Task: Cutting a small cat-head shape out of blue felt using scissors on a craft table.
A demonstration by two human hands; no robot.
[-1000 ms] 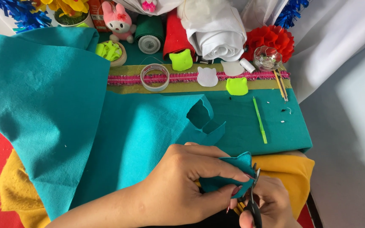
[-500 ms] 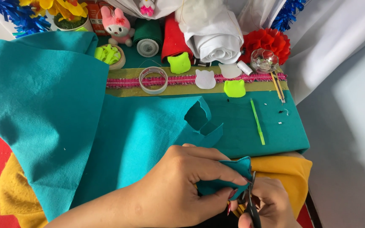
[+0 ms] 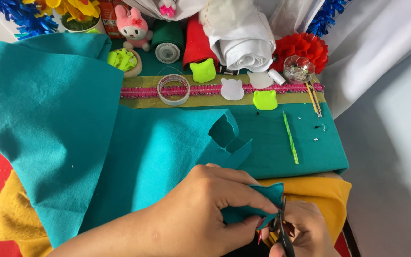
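The left hand [image 3: 205, 214] sits at the near edge of the view, fingers curled and pinching a small teal felt piece [image 3: 262, 200] between thumb and fingertips. The right hand [image 3: 305, 231] is just right of it, closed around the handles of a pair of scissors [image 3: 281, 228], whose dark blades meet the right edge of the small piece. Both hands hover over a yellow felt sheet [image 3: 324, 190] that shows at the near right and again at the near left.

A large teal felt sheet [image 3: 58, 128] spreads over the left and middle of the counter, folded up on the far left. A cat-head-shaped hole [image 3: 222, 131] is cut near its right edge. Under it lies a darker green cloth [image 3: 272, 143] carrying a thin green stick [image 3: 290, 138].

Along the far side runs an olive band with a pink trim ribbon [image 3: 200, 90]. On or beside it rest a clear tape roll [image 3: 173, 89], 2 neon-green cat-head shapes [image 3: 202, 71] and [image 3: 265, 100], and 1 white cat-head shape [image 3: 232, 89]. Further back stand a pink plush rabbit [image 3: 134, 28], a rolled white cloth [image 3: 243, 43], a red paper flower [image 3: 303, 47] and a small clear jar [image 3: 298, 69].
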